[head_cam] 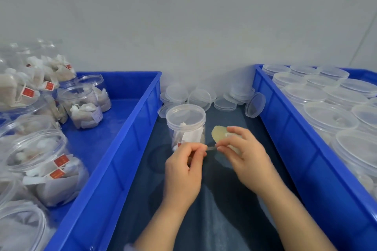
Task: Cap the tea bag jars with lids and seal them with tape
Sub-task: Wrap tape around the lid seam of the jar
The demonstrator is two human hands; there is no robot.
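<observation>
Sealing stage of one jar, seen from the head camera. A capped jar point(185, 128), with tea bags visible through its clear wall, stands upright on the dark cloth point(214, 210) between two blue bins, and its lid point(185, 113) is already seated. The roll of tape point(219, 133) is gripped in the curled fingers of the right hand point(246, 159). The free end is pinched between thumb and fingertips of the left hand point(183, 169), so that a short strip of tape point(212, 147) is stretched between the two hands. The governing relation is as follows: the jar lies just beyond the hands, directly behind the left hand and well to the left of the roll, so the left hand is judged the nearer. The jar's long axis is vertical, whereas the strip runs crosswise, roughly level and across that axis. In the picture the strip sits low against the jar's body, below the seam under the lid. It is therefore judged that the strip must be carried forward and raised to that seam before it is wrapped. Whether the left hand touches the jar cannot be told. Uncapped jars of tea bags point(81, 106) are held in the left bin point(130, 140). Lidded clear jars point(330, 118) fill the right bin point(285, 126). Loose lids point(200, 96) lie against the wall behind the capped jar.
</observation>
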